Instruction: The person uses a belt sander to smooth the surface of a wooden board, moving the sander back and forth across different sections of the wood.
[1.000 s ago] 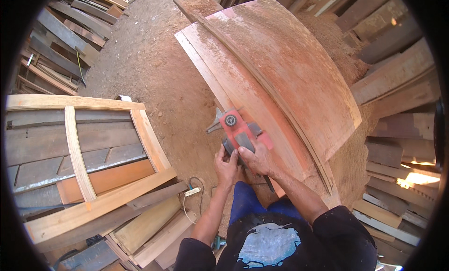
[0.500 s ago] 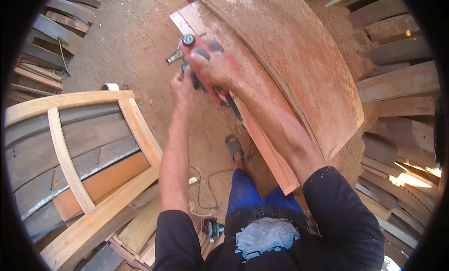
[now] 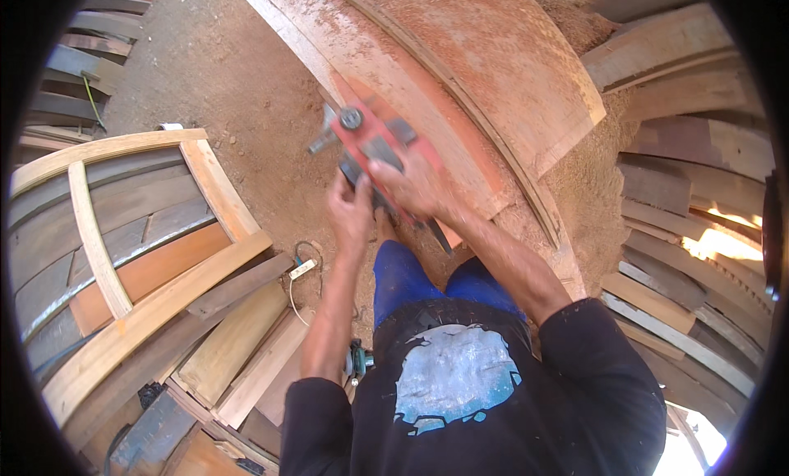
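Note:
A red and black electric hand planer point(image 3: 370, 136) sits on a long reddish board point(image 3: 306, 58), a little blurred by motion. My right hand point(image 3: 411, 185) is wrapped round its handle from above. Against the planer's left side, my left hand point(image 3: 350, 208) grips a dark part of the body. A round knob tops the tool's far end, and a metal piece sticks out to its left. The planer and my hands hide the stretch of board beneath them.
A dark wood strip point(image 3: 468, 98) lies beside a broad, dust-covered panel point(image 3: 526, 65). To the left stands a pale wooden frame point(image 3: 222, 184) over stacked boards. A white power strip point(image 3: 302, 269) and a teal power tool point(image 3: 358, 361) lie near my legs. Stacked planks point(image 3: 699, 143) line the right.
The planer and both hands have come back toward my body along the board. My view has shifted, and the frame and boards sit differently in it. Both hands keep their hold.

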### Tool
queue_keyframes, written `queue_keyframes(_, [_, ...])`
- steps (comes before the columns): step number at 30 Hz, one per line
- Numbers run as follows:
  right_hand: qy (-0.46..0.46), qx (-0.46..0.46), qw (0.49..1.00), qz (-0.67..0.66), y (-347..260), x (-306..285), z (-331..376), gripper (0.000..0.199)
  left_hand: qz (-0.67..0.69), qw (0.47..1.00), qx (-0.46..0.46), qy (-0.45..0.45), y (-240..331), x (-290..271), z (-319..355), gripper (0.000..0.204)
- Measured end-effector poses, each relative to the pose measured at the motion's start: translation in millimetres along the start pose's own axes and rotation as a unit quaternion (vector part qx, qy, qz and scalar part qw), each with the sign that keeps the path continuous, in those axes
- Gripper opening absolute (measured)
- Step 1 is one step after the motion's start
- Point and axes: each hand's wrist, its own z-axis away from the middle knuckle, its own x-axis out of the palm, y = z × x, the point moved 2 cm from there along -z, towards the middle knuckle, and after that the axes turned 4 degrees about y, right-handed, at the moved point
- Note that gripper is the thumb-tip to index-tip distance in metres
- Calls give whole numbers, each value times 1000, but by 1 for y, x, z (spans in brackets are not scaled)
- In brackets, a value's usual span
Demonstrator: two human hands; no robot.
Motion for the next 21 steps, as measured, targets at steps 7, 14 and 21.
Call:
queue_keyframes(7, [-118,216,967,-71,44,-46,228,69,-127,990,-49,27,-79,21,242,55])
queue_keyframes(14, [-27,64,997,-19,50,-31,212,72,18,993,-112,22,-51,28,214,43])
queue_keyframes(21, [-17,11,1000,6,4,-9,62,66,-24,999,-34,21,-26,1,57,32])
